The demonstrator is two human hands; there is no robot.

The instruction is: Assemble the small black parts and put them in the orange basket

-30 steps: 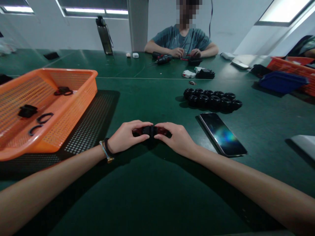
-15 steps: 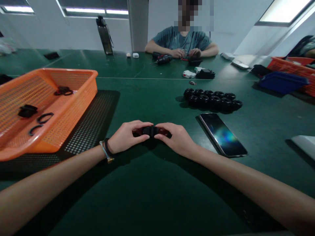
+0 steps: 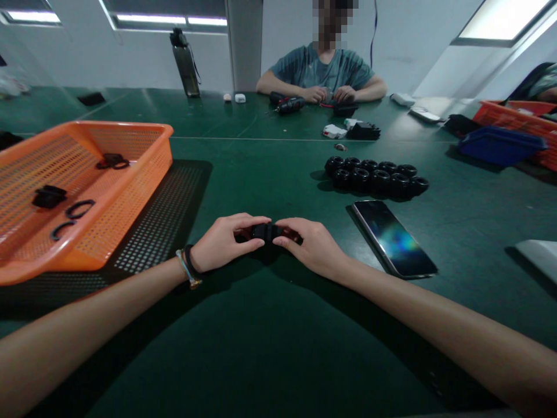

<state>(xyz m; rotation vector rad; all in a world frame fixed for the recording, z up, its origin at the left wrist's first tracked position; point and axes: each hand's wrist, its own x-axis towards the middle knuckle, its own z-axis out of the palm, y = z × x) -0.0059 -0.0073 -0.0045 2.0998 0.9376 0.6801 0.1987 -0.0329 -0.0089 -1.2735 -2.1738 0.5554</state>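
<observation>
Small black part mostly covered by fingers of left hand and right hand; shape not determinable. Orange basket cut off at left edge. Red crate cut by right edge. Items before the co-worker's hands too small to identify.

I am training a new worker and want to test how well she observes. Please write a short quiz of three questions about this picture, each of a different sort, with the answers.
1. True or false: both hands grip one small black part above the green table.
2. What lies just right of the right hand? A) a smartphone B) a drill C) a bottle
3. Fill in: the basket on the left is coloured ____.

Key
1. True: the left hand and the right hand hold the small black part between their fingertips, over the green table.
2. A: the smartphone, lying flat, screen up.
3. Orange: the orange basket holds a few black rings.
</observation>
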